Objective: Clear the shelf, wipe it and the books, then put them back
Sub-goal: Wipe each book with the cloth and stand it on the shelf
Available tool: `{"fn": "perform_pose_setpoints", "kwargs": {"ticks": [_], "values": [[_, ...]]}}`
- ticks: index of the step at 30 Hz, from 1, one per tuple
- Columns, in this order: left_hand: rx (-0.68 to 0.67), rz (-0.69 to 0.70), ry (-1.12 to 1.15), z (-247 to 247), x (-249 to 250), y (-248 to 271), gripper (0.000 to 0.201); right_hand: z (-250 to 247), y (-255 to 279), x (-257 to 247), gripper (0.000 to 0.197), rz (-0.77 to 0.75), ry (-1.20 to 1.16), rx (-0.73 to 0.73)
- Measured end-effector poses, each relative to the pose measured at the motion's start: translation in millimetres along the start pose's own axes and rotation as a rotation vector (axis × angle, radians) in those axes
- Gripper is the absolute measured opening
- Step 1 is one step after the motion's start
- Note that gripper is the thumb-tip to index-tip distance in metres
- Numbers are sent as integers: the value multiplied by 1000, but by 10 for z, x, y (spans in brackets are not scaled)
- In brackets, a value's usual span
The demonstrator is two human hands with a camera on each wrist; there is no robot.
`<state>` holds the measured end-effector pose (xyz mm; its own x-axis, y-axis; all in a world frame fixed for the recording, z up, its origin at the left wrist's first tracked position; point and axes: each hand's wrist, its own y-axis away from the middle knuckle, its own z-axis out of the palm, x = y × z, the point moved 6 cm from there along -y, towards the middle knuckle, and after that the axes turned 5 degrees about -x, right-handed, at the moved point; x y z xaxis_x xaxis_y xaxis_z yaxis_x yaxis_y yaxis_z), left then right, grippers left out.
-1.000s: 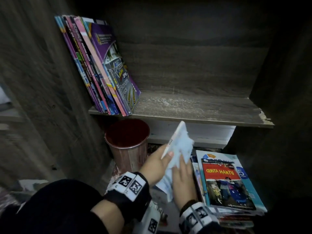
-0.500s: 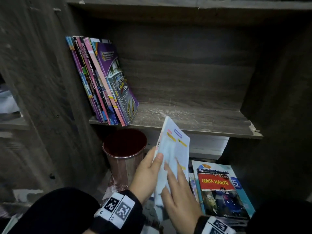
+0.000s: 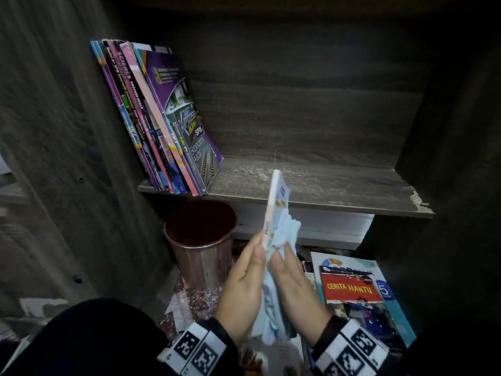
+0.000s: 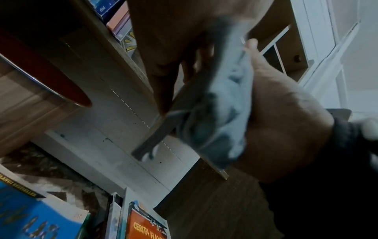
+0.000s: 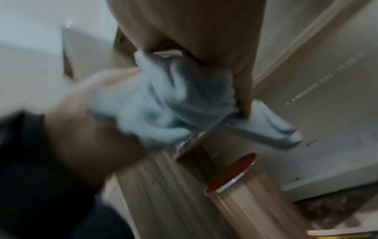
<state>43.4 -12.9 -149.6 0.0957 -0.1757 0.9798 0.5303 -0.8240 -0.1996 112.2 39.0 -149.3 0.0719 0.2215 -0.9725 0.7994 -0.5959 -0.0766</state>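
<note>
My left hand (image 3: 257,249) grips the lower end of a thin pale book (image 3: 276,204) and holds it upright, edge-on, just before the shelf board (image 3: 325,191). My right hand (image 3: 280,256) holds a pale blue cloth (image 3: 287,230) bunched against the book's right face; the cloth's tail hangs down between my palms. In the left wrist view the cloth (image 4: 220,121) lies over the dark book edge (image 4: 180,110). In the right wrist view my fingers (image 5: 243,103) curl round the cloth (image 5: 174,97). Several books (image 3: 162,123) lean left on the shelf.
A copper-coloured bin (image 3: 200,245) stands under the shelf on the left. A stack of books topped by a red "Cerita Hantu" cover (image 3: 352,291) lies on the floor at the right. The shelf's right part is bare wood with a chipped front corner (image 3: 417,202).
The book has risen toward the shelf and turned edge-on to me. The cloth has gone from under the book to bunch on its right face.
</note>
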Motion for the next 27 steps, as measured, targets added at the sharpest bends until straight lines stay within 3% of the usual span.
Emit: {"fn": "perform_pose_setpoints", "kwargs": {"ticks": [1, 3, 6, 9, 13, 16, 19, 22, 25, 27], "values": [[-26, -23, -2, -25, 41, 24, 48, 1, 9, -91, 82, -19, -105, -10], [-118, -21, 38, -36, 162, 43, 55, -115, -12, -150, 54, -21, -331, 37], [-152, 20, 41, -69, 303, 13, 51, -292, -33, -163, 24, 14, -519, 163], [-43, -60, 127, -235, 231, -205, 35, -372, -66, -163, 40, 26, -702, 133], [3, -215, 318, -470, 133, -345, 52, -434, -47, -362, 42, -4, -865, -72], [-64, -221, 537, -497, 190, -313, 46, -579, -65, -331, 41, -34, -755, -21], [-110, -203, 436, -462, 110, -292, 59, -711, -108, -182, 26, -54, -520, 207], [-72, -188, 242, -396, 24, -262, 53, -638, -71, -94, 38, -92, -131, 340], [13, -143, 174, -383, 33, -218, 38, -524, -17, -43, 58, -14, 340, 352], [34, -97, 157, -385, 89, -190, 34, -493, 2, -39, 66, 21, 464, 346]]}}
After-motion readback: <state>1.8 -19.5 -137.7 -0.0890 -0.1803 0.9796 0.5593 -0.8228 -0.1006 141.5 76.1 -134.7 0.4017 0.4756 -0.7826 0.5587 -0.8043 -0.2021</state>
